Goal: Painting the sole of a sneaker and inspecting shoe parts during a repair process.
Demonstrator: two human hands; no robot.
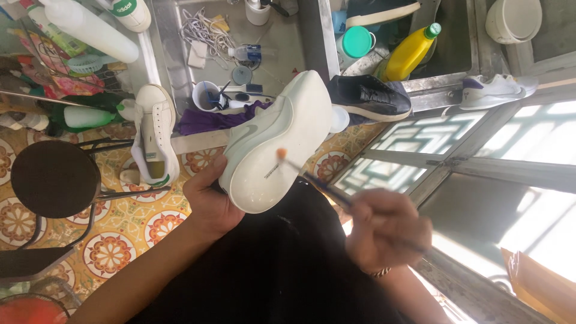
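Blur hides the right hand (387, 231) pinching a thin brush (312, 179), orange tip on the smooth white sneaker (279, 141); left hand (210, 201) grips its heel.

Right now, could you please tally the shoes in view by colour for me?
White shoes: 3, one in the left hand, one by the stool, one on the ledge
Dark shoes: 1
Total: 4

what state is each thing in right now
white sneaker: held sole up by left hand
brush: gripped by right hand, tip on the sole
yellow bottle: capped, leaning
black shoe: resting on the ledge
stool: unoccupied
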